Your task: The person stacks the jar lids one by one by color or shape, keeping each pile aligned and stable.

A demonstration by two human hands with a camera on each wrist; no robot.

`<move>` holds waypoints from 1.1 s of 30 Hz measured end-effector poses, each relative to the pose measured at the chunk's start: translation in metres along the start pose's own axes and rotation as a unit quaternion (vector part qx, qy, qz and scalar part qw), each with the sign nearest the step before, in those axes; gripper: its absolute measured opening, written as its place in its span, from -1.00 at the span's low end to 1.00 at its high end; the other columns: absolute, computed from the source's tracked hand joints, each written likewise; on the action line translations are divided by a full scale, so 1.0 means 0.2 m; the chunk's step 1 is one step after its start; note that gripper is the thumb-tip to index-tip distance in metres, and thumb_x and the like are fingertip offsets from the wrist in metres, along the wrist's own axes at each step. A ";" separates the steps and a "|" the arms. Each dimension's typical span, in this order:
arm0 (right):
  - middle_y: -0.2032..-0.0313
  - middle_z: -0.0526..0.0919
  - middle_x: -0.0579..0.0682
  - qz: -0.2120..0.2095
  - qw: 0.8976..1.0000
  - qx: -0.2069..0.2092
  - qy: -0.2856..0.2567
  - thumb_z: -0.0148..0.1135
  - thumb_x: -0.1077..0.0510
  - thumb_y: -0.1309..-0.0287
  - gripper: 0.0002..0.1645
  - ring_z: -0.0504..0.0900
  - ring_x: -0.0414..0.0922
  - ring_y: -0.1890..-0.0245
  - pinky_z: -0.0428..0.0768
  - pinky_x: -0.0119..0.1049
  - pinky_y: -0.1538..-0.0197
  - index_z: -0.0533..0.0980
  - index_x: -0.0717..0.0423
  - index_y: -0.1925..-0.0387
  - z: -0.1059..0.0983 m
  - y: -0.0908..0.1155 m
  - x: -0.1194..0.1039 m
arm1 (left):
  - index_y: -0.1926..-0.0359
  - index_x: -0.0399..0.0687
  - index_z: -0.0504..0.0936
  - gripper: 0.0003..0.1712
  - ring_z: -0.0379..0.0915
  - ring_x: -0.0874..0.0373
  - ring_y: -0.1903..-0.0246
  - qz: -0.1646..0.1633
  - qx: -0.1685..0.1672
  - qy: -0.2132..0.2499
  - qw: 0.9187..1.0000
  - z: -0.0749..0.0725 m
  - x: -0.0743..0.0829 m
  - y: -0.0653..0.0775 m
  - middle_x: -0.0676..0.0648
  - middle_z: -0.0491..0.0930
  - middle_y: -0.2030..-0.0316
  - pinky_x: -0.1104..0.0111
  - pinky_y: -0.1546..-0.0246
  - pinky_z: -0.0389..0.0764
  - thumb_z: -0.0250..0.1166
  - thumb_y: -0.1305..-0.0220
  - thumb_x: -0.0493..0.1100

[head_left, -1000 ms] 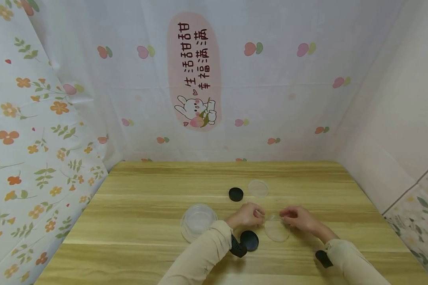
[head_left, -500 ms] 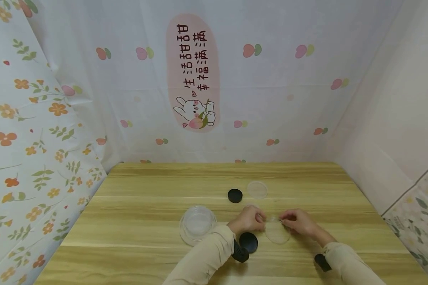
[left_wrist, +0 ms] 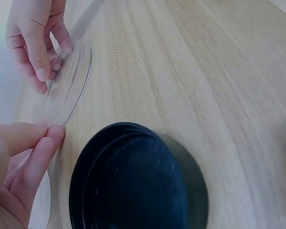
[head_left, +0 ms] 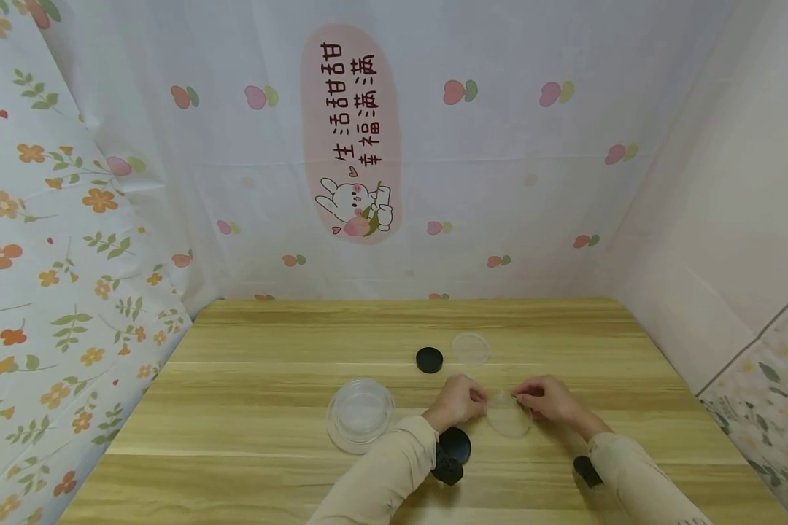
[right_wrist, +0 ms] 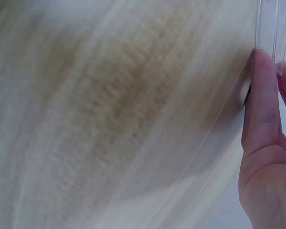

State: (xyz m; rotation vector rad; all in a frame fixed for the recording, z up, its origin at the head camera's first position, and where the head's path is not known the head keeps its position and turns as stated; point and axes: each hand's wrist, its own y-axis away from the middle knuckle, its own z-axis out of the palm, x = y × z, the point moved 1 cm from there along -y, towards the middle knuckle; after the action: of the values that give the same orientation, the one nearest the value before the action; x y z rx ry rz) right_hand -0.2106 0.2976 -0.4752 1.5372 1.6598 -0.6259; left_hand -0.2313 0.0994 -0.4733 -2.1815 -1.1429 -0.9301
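Between the hands in the head view is a clear round plastic dish (head_left: 508, 417) with a low rim. My left hand (head_left: 460, 401) pinches its left edge between thumb and fingertips, plain in the left wrist view, where the dish (left_wrist: 75, 90) leans at a slant. From the opposite side my right hand (head_left: 550, 401) pinches the rim; the right wrist view shows the thumb and a finger (right_wrist: 266, 105) on either side of the clear edge (right_wrist: 269, 28). A round black lid (head_left: 456, 443) with a raised rim lies below my left wrist, large in the left wrist view.
A smaller black lid (head_left: 430, 359) and a flat clear disc (head_left: 470, 349) lie farther back on the wooden table (head_left: 269, 343). Left of my left forearm sit nested clear round dishes (head_left: 362, 410). A pale disc edge (left_wrist: 42, 205) shows behind my left fingers.
My left hand has come in from beside the dish to its edge. Over the last half second the dish and both hands have shifted slightly away from the body.
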 end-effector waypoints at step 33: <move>0.37 0.55 0.11 0.021 0.998 0.034 -0.058 0.12 0.33 -0.07 -0.80 0.54 -0.08 0.37 0.57 -0.28 0.36 0.49 0.43 0.26 -0.01 0.02 -0.02 | 0.37 -0.40 0.63 -0.84 0.53 0.22 0.65 -0.035 0.021 0.134 0.990 0.00 -0.02 0.01 -0.11 0.59 0.59 0.58 0.64 0.45 0.26 0.08 -0.45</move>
State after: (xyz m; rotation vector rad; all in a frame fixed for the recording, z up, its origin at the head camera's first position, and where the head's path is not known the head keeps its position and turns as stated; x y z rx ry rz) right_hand -0.2069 0.2978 -0.4690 1.5507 1.5295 -0.7403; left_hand -0.2316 0.0965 -0.4763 -1.9234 -1.1038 -1.1783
